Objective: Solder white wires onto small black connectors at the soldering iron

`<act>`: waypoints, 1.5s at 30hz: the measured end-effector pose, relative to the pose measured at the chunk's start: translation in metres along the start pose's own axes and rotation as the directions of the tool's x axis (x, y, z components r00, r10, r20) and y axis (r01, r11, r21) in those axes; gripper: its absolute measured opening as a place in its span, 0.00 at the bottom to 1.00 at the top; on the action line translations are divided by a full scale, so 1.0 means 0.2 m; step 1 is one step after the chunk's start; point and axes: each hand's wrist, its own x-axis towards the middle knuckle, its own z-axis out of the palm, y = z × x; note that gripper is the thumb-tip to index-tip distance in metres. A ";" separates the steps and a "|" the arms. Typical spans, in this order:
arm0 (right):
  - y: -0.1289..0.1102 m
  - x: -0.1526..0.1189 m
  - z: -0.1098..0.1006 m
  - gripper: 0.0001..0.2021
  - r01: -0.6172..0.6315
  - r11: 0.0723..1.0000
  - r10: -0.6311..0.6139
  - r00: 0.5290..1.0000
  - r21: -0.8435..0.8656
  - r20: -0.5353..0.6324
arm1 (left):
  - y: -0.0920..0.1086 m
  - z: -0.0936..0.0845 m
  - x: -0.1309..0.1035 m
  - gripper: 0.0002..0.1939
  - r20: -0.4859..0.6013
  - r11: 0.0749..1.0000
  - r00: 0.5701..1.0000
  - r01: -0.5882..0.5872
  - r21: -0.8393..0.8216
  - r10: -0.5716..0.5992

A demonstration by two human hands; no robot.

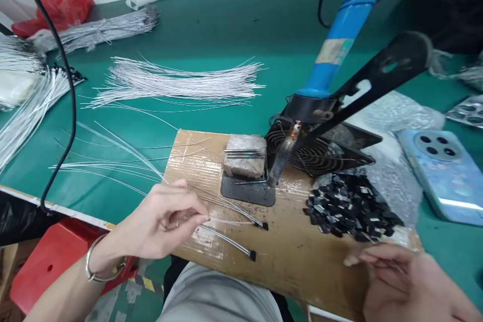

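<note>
My left hand [166,219] is closed in a pinch over the cardboard, with a thin white wire [230,221] reaching right from its fingertips. Around that hand, more white wires [226,238] run to two small black connectors [252,255] lying on the cardboard [302,241]. My right hand [407,276] hovers at the board's right edge, fingers curled together and somewhat blurred; whatever may be in them cannot be made out. Just beyond it lies a heap of small black plastic housings [350,206] on clear bubble wrap.
A blue-sleeved fume pipe [335,45] and black arm [385,70] lean over the board, above a small fan [313,143]. Beside it, a grey block [245,158] carries thin metal rods. A bundle of white wires [181,80] lies behind; a phone [445,171] rests right.
</note>
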 end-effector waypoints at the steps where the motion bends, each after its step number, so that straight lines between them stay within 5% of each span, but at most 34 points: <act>1: -0.04 -0.04 0.02 0.16 -0.048 0.996 0.046 0.999 0.078 0.020 | 0.00 0.00 0.01 0.07 0.053 0.994 0.997 0.059 -0.097 -0.054; 4: -0.12 -0.15 0.08 0.14 -0.132 0.987 0.102 0.957 0.095 0.272 | -0.02 0.01 0.04 0.08 0.143 0.940 0.979 0.183 -0.289 -0.146; 8: -0.21 -0.26 0.17 0.10 -0.402 0.906 0.243 0.750 0.133 0.615 | -0.04 0.06 0.06 0.08 0.148 0.897 0.969 0.242 -0.369 -0.200; 10: -0.24 -0.28 0.23 0.09 -0.450 0.885 0.238 0.662 0.122 0.710 | -0.03 0.07 0.06 0.08 0.152 0.893 0.965 0.256 -0.371 -0.214; 13: -0.27 -0.30 0.31 0.07 -0.455 0.886 0.236 0.606 0.088 0.760 | -0.01 0.07 0.06 0.07 0.148 0.902 0.966 0.251 -0.350 -0.211; 22: -0.31 -0.29 0.35 0.10 -0.426 0.904 0.296 0.668 0.025 0.683 | -0.01 0.07 0.08 0.08 0.113 0.924 0.972 0.230 -0.307 -0.204; 28: -0.29 -0.27 0.33 0.11 -0.506 0.862 0.347 0.616 0.018 0.707 | -0.03 0.04 0.07 0.09 0.160 0.916 0.972 0.220 -0.335 -0.174; 34: -0.29 -0.25 0.32 0.12 -0.430 0.901 0.239 0.611 0.063 0.755 | -0.04 0.03 0.06 0.10 0.242 0.903 0.951 0.270 -0.334 -0.195; 37: -0.30 -0.25 0.32 0.12 -0.344 0.936 0.171 0.630 0.074 0.758 | 0.00 0.06 0.05 0.06 0.175 0.950 0.964 0.235 -0.206 -0.201; 40: -0.31 -0.25 0.33 0.12 -0.259 0.963 0.122 0.656 0.070 0.745 | 0.07 0.11 0.04 0.16 0.125 0.979 0.980 0.171 -0.111 -0.157; 45: -0.27 -0.26 0.30 0.11 -0.265 0.961 0.132 0.691 0.078 0.711 | 0.10 0.22 0.07 0.07 0.117 0.955 0.977 0.201 -0.220 -0.178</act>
